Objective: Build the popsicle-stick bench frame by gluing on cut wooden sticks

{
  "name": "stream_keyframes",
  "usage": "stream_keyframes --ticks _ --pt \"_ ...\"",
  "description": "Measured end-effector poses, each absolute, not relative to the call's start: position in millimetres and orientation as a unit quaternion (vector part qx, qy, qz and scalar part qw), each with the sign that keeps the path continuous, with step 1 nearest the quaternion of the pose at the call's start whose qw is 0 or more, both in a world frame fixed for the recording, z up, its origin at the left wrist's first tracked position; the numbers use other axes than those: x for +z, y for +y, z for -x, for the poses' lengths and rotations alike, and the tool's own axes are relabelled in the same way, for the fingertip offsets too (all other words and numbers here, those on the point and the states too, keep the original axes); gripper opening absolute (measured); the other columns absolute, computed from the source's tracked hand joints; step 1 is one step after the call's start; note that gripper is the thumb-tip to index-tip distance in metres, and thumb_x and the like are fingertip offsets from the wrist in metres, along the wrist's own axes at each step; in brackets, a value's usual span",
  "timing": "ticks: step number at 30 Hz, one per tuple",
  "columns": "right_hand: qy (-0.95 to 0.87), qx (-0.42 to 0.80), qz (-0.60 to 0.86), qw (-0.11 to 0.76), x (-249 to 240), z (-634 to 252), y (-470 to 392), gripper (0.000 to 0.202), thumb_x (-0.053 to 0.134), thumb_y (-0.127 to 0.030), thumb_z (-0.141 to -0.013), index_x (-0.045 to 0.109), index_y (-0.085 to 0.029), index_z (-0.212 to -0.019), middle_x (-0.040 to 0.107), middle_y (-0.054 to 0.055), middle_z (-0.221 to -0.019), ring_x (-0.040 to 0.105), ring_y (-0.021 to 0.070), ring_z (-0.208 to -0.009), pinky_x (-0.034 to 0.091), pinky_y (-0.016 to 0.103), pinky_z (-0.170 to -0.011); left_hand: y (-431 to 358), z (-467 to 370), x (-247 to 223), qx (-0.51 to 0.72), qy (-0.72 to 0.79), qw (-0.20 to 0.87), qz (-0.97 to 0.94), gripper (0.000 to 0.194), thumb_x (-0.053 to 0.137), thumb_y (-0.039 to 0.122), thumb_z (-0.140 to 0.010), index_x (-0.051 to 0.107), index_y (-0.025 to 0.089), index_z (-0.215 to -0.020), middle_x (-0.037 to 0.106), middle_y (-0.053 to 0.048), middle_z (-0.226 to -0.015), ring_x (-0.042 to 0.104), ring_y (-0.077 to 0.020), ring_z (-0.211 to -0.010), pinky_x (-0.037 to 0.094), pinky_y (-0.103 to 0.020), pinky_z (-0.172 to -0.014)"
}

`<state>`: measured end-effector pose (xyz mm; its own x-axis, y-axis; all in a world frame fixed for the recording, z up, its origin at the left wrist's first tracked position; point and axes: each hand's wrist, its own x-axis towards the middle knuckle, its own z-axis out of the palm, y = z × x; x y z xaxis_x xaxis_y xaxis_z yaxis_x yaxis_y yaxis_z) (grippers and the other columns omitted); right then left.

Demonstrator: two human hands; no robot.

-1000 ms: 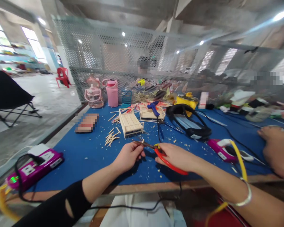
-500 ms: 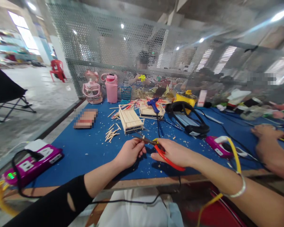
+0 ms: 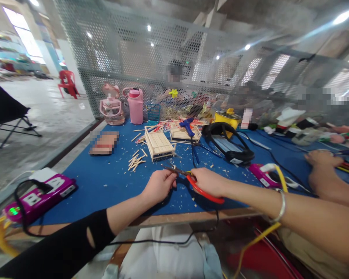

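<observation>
My right hand (image 3: 209,182) is closed around a pair of scissors with red handles (image 3: 205,195). Their dark blades point left, just above the fingertips of my left hand (image 3: 159,186). Those fingers are pinched on a small wooden stick (image 3: 175,167); only its pale tip shows between the blades, the rest hidden in the hand. Beyond my hands stands a small bed-like frame of wooden sticks (image 3: 159,142). Left of it lies a pile of short cut sticks (image 3: 137,161).
A second stick frame (image 3: 184,135) lies behind, with a blue glue gun (image 3: 187,126) by it. A black headband visor (image 3: 229,145), pink bottles (image 3: 136,106) and purple power strips (image 3: 42,195) surround the blue mat. Another person's hand (image 3: 322,159) rests at right.
The fingers of my right hand have closed in on the scissor handles. My left hand stays pinched on the stick. The whole view has shifted slightly.
</observation>
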<state>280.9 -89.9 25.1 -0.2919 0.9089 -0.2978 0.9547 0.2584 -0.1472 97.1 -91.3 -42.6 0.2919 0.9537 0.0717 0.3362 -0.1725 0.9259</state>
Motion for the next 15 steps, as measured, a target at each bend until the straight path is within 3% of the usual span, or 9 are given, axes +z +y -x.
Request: stream_keyframes --ticks 7,15 --pt "0.758 -0.195 -0.617 0.075 21.9 -281.4 -94.9 0.012 0.048 -0.019 -0.076 0.060 -0.016 -0.073 0.070 0.009 -0.074 0.062 0.0174 -0.063 0.031 0.023 -0.050 -94.1 -100.0 -34.5 0.349 0.485 0.399 -0.696 0.037 0.044 0.030 -0.086 0.054 0.018 -0.053 0.050 0.003 -0.049 0.045 -0.0122 -0.051 0.033 -0.024 -0.058" --pt "0.738 -0.213 -0.638 0.053 24.1 -277.1 -90.7 0.016 0.049 -0.014 -0.073 0.053 -0.017 -0.059 0.063 0.005 -0.056 0.059 0.0144 -0.054 0.030 0.022 -0.048 -92.7 -102.2 -36.0 0.359 0.465 0.433 -0.683 0.038 0.045 0.036 -0.087 0.057 0.017 -0.056 0.056 0.001 -0.051 0.046 -0.0113 -0.051 0.034 -0.023 -0.054"
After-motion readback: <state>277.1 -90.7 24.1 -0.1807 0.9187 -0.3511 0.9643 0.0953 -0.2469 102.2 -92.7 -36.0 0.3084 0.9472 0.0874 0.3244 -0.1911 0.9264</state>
